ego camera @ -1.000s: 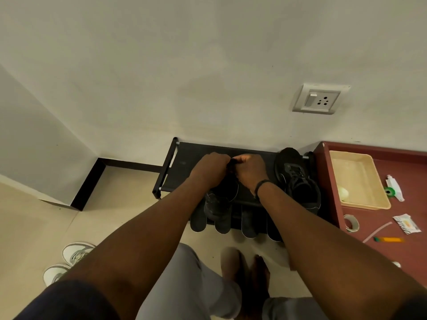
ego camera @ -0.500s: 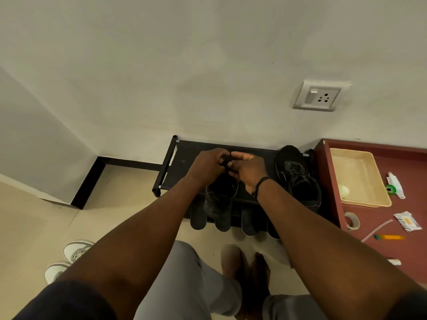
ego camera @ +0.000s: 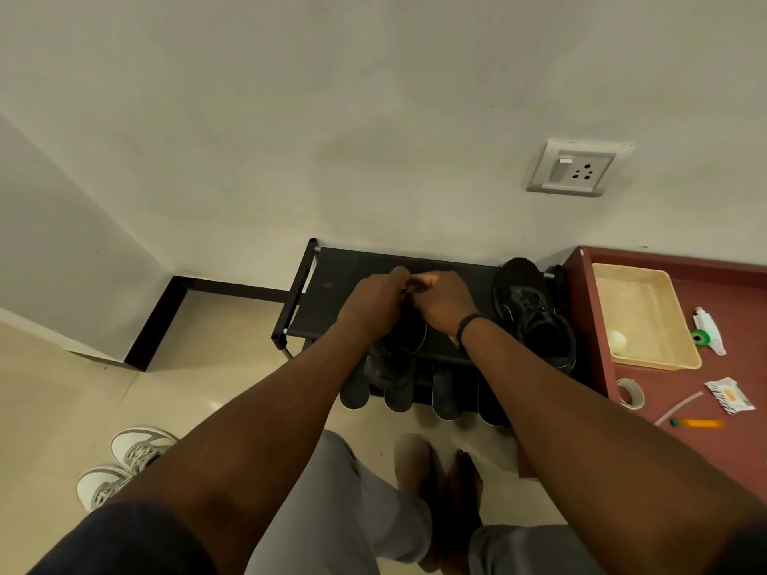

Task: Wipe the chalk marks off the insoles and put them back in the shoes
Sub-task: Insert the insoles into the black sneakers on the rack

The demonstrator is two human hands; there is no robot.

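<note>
the low black metal shoe rack (ego camera: 328,292) stands tight against the pale wall, its left half bare and open toward the room corner, its right end close beside the dark red surface (ego camera: 680,446). the cream tiled floor (ego camera: 62,400) lies open to the left, down to a pair of white and grey sneakers (ego camera: 124,462).

both hands meet over the rack's top shelf: the left hand (ego camera: 375,300) and the right hand (ego camera: 446,302) have fingers curled together on something small and dark (too hidden to name), above a black shoe (ego camera: 394,359). four dark insoles (ego camera: 444,398) lean in a row at the rack's front edge. another black lace-up shoe (ego camera: 535,313) sits at the rack's right end.

on the surface lie a cream plastic tray (ego camera: 647,321), a tape roll (ego camera: 631,394) and an orange pen (ego camera: 699,423).
</note>
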